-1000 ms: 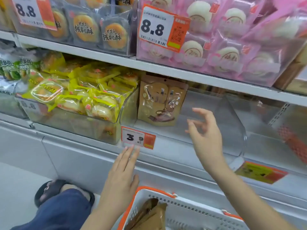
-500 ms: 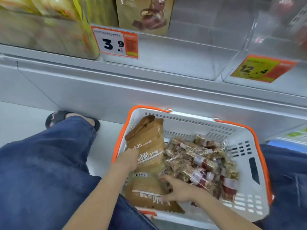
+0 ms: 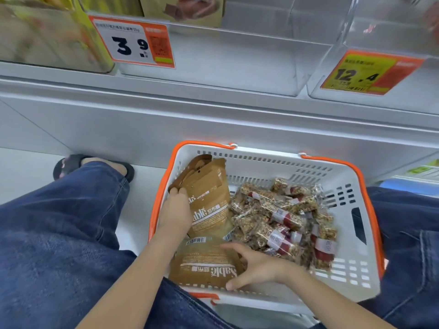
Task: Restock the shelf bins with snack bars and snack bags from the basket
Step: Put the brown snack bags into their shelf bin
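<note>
- We saw bright, even, cool white light from above, with no hard shadows anywhere.
- The clear shelf bins (image 3: 261, 55) caught soft glare along their front edges and walls, which washed out what lay behind.
- Motion blur smeared the top of the view: the yellow packets (image 3: 47, 32) at upper left were a haze, and the 12.4 price tag (image 3: 368, 72) read softer than the 3.9 price tag (image 3: 133, 41).
- The basket (image 3: 351, 245) and its contents were fairly sharp, with glints on the snack bars (image 3: 280, 219).
- The wide lens bowed the shelf edge (image 3: 213, 103).
</note>
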A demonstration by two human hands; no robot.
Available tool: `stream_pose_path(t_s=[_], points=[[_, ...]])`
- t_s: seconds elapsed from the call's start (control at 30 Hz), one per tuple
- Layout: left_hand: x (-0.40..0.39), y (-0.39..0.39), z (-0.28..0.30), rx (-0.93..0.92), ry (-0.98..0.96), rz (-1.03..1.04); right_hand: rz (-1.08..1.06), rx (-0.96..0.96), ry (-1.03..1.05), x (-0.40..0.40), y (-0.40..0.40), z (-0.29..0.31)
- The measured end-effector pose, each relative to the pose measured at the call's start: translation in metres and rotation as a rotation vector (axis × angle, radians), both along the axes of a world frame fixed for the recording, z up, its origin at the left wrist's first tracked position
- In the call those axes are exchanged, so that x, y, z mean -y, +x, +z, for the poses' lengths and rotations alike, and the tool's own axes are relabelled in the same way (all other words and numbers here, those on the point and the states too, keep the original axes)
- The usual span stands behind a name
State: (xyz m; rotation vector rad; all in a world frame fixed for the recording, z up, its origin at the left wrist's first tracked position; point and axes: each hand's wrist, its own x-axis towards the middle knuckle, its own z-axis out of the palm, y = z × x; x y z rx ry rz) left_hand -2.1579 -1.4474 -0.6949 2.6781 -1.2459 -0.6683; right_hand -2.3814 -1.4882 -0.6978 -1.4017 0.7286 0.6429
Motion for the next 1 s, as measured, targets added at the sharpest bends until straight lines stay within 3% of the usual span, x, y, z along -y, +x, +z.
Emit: stream_pose_path(t_s=[0.3, 0.57, 0.73, 0.87, 1.0], points=[[0.013, 0.008, -0.001, -0.081, -0.008, 0.040, -0.109, 0.087, -0.073, 0.011, -0.004, 0.011], [0.010, 0.011, 0.002, -0.044, 0.034, -0.110, -0.350, 0.116, -0.567, 0.019, 0.014, 0.007], [0.014, 0.021, 0.027, -0.266, -0.090, 0.040, -0.514, 0.103, -0.593, 0.035, 0.016, 0.007], [0.014, 0.025, 0.056, -0.686, -0.077, -0.006, -0.626, 0.150, -0.627, 0.046, 0.009, 0.021], [0.023, 0.027, 0.076, -0.753, -0.234, -0.096, -0.694, 0.305, -0.694, 0.052, 0.014, 0.054]])
